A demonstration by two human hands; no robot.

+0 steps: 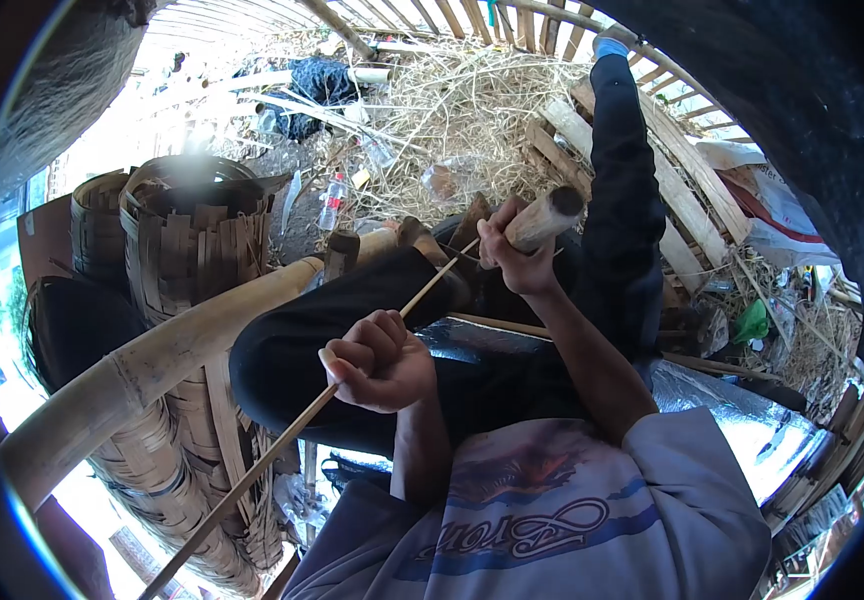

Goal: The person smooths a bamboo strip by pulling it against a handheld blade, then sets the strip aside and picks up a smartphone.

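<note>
My left hand is closed around a long, thin bamboo strip. The strip slants from the bottom left edge up to my right hand. That hand is wrapped round a thick, round wooden handle, its blunt end pointing up and right. A narrow dark edge crosses the strip's upper end beside my right fingers; whether it is a blade I cannot tell. The strip passes above my bent leg in dark trousers.
A thick bamboo pole runs along the left, beside woven bamboo baskets. Beyond my legs lie dry straw, a plastic bottle and dark cloth. Wooden slats and a white sack are at right.
</note>
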